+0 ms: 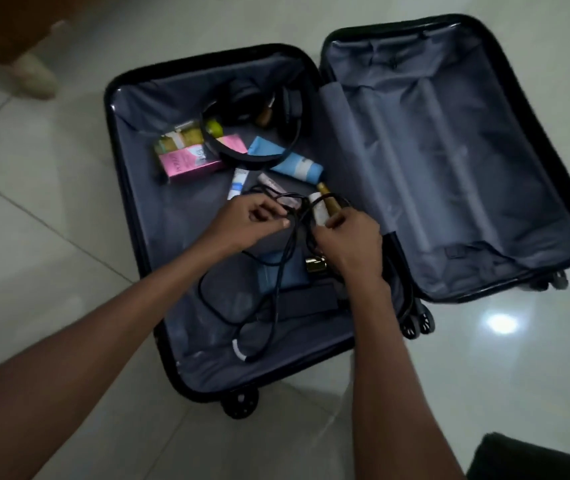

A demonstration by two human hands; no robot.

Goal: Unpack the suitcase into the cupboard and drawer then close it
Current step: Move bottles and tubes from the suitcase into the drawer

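The suitcase (450, 161) lies open on the tiled floor (34, 209), its right half bare lining. The left half holds headphones (259, 109), boxes (190, 161) and tubes (299, 168). Both hands, left (249, 220) and right (349, 244), pinch a black cable (276, 282).

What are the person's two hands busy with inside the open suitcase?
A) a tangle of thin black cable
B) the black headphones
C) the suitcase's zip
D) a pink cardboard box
A: both the left hand and the right hand pinch the tangle of thin black cable, which trails down across the grey lining of the open black hard-shell suitcase.
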